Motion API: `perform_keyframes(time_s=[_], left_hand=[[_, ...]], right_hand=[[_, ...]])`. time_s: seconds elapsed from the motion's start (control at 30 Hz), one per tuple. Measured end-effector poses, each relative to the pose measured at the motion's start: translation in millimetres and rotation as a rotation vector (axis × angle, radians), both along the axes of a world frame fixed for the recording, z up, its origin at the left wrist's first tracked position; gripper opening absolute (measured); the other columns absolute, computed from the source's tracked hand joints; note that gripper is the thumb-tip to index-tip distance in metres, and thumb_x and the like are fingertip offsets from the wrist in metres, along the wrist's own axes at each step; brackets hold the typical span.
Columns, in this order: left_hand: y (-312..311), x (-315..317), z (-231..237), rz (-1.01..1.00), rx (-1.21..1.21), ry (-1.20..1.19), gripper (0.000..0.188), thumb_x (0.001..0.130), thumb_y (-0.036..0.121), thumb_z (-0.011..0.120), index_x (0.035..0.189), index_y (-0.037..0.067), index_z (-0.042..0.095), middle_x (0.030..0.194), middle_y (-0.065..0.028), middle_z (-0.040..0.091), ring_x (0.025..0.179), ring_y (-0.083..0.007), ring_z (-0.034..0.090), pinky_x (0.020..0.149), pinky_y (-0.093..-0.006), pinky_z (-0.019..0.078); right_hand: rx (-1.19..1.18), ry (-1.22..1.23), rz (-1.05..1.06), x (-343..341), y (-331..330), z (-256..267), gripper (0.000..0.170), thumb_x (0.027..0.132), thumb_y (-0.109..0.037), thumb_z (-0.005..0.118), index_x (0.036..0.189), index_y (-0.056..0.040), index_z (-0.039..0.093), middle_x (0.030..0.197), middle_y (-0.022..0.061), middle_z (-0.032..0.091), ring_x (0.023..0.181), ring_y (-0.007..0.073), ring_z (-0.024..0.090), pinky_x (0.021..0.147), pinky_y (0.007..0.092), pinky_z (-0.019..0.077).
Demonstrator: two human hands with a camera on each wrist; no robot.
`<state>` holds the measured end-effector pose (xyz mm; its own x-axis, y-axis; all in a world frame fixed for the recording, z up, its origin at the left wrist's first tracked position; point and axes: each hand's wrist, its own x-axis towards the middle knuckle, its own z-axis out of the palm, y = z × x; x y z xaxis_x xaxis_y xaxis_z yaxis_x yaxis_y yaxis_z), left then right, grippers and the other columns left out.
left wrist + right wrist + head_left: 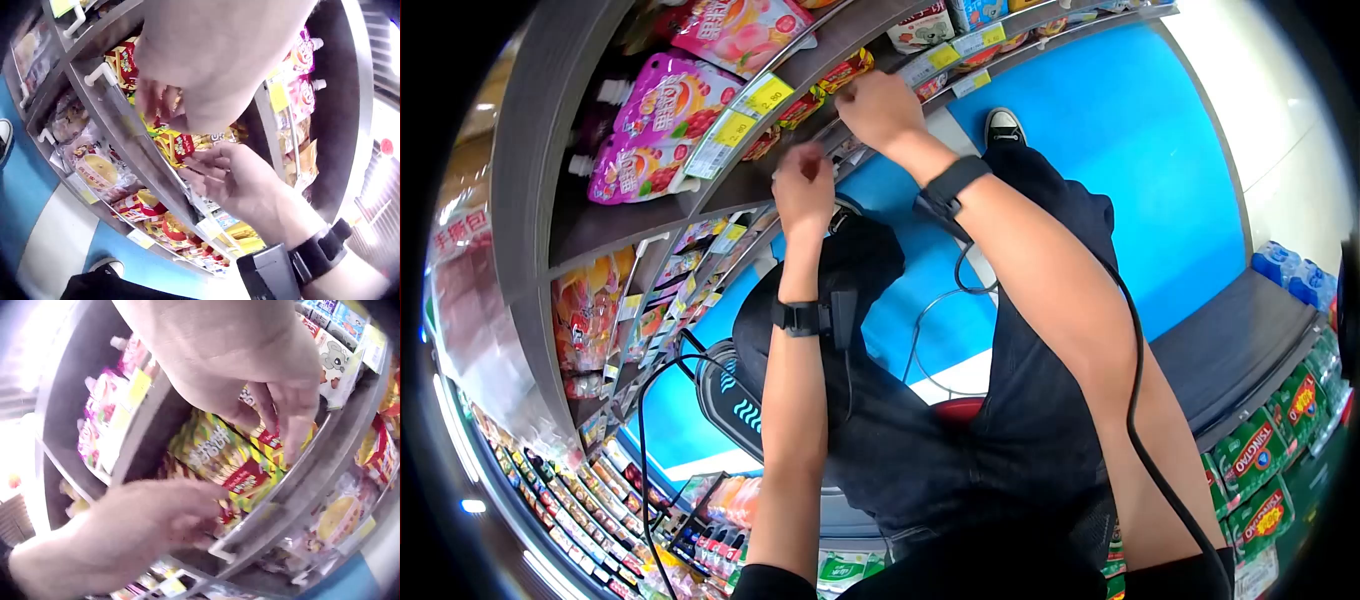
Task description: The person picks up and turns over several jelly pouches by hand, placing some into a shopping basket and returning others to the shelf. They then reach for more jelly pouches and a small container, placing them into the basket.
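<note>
Yellow-green snack packets with red labels lie in a row on a dark shelf. My right hand reaches over them from above, its fingers bent down. In the right wrist view its fingertips are right at the front of a red-labelled packet; whether they pinch it I cannot tell. My left hand is beside the row, palm turned toward the packets, fingers loosely bent. Its fingertips overlap the lower corner of the packets in the right wrist view. Another red-and-yellow packet lies beyond my right hand in the left wrist view.
Purple spouted pouches stand on the shelf above, behind price tags. Lower shelves hold bagged food. Clear price-tag rails edge the shelves. My legs straddle the blue floor; cables hang from both wrists. Green Tsingtao packs stand at the right.
</note>
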<state>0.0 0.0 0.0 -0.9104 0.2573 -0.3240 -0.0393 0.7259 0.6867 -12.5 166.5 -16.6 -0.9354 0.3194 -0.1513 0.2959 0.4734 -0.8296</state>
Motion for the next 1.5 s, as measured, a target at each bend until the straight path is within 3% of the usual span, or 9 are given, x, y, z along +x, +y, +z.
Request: perform_keyframes(time_s=[0.2, 0.3, 0.43, 0.57, 0.63, 0.83, 0.97, 1.0, 1.5], left_hand=[[21, 86, 38, 0.462, 1.002, -0.567, 0.044, 0.102, 0.041, 0.034, 0.123, 0.005, 0.048, 0.118, -0.0100, 0.057, 0.110, -0.0229, 0.056, 0.095, -0.0425, 0.0455], [10, 122, 40, 0.480, 1.167, -0.639, 0.042, 0.102, 0.041, 0.035, 0.118, 0.005, 0.049, 0.115, -0.0101, 0.057, 0.111, -0.0235, 0.055, 0.096, -0.0384, 0.0445], [-20, 177, 46, 0.592, 1.264, -0.610, 0.038, 0.101, 0.035, 0.038, 0.121, 0.006, 0.051, 0.119, -0.0078, 0.057, 0.112, -0.0194, 0.054, 0.095, -0.0365, 0.0438], [-39, 184, 42, 0.590, 1.226, -0.737, 0.050, 0.100, 0.042, 0.038, 0.126, 0.001, 0.052, 0.119, -0.0137, 0.062, 0.107, -0.0232, 0.060, 0.095, -0.0358, 0.0443], [-44, 187, 59, 0.545, 1.131, -0.708, 0.051, 0.100, 0.042, 0.039, 0.123, 0.000, 0.055, 0.117, -0.0164, 0.063, 0.105, -0.0249, 0.062, 0.094, -0.0359, 0.0467], [-69, 192, 43, 0.486, 0.952, -0.461, 0.028, 0.095, 0.020, 0.049, 0.098, -0.005, 0.061, 0.096, -0.0154, 0.068, 0.080, -0.0246, 0.068, 0.067, -0.0360, 0.0550], [-88, 182, 24, 0.566, 0.397, -0.142, 0.029, 0.088, 0.023, 0.055, 0.085, -0.004, 0.065, 0.073, -0.0163, 0.068, 0.066, -0.0236, 0.069, 0.062, -0.0350, 0.0534], [-94, 184, 31, 0.626, 0.392, -0.160, 0.033, 0.086, 0.031, 0.055, 0.082, 0.000, 0.068, 0.072, -0.0203, 0.067, 0.076, -0.0355, 0.067, 0.074, -0.0427, 0.0520], [-134, 192, 7, 0.725, 0.462, -0.177, 0.024, 0.086, 0.021, 0.052, 0.094, -0.002, 0.054, 0.074, -0.0195, 0.066, 0.063, -0.0311, 0.066, 0.060, -0.0417, 0.0518]], right_hand=[[-0.435, 0.056, 0.137, 91, -48, 53, 0.049, 0.093, -0.043, 0.046, 0.089, 0.0029, 0.065, 0.094, 0.0291, 0.063, 0.095, 0.0436, 0.059, 0.085, 0.0462, 0.0459], [-0.752, 0.069, 0.100, 129, -73, 67, 0.045, 0.094, -0.041, 0.050, 0.102, 0.0014, 0.063, 0.114, 0.0215, 0.062, 0.113, 0.0320, 0.056, 0.097, 0.0372, 0.0400], [-0.250, 0.283, 0.344, 171, -83, 45, 0.038, 0.093, -0.036, 0.054, 0.099, -0.0004, 0.066, 0.112, 0.0201, 0.062, 0.115, 0.0348, 0.053, 0.095, 0.0395, 0.0420], [-0.088, 0.133, 0.231, 183, -82, 32, 0.037, 0.094, -0.033, 0.053, 0.086, 0.0016, 0.065, 0.068, 0.0136, 0.066, 0.061, 0.0316, 0.064, 0.059, 0.0356, 0.0491], [-0.455, -0.025, 0.164, 191, -72, 5, 0.047, 0.096, -0.037, 0.052, 0.085, 0.0064, 0.065, 0.068, 0.0121, 0.067, 0.065, 0.0140, 0.062, 0.059, 0.0319, 0.0482], [-0.424, -0.228, 0.225, 195, -107, 39, 0.060, 0.098, -0.046, 0.044, 0.058, -0.0033, 0.054, 0.052, 0.0048, 0.054, 0.039, 0.0123, 0.049, 0.035, 0.0257, 0.0355], [-0.352, -0.150, 0.405, 186, -137, 12, 0.058, 0.100, -0.042, 0.043, 0.060, -0.0015, 0.055, 0.049, 0.0054, 0.052, 0.038, 0.0141, 0.049, 0.036, 0.0297, 0.0373], [-0.335, -0.128, 0.418, 187, -146, 10, 0.055, 0.101, -0.040, 0.042, 0.061, -0.0031, 0.053, 0.049, 0.0052, 0.050, 0.038, 0.0139, 0.048, 0.036, 0.0307, 0.0366], [-0.767, -0.385, 0.379, 156, -177, -110, 0.025, 0.090, -0.019, 0.051, 0.078, 0.0007, 0.059, 0.066, 0.0085, 0.056, 0.052, 0.0164, 0.053, 0.041, 0.0321, 0.0388]])
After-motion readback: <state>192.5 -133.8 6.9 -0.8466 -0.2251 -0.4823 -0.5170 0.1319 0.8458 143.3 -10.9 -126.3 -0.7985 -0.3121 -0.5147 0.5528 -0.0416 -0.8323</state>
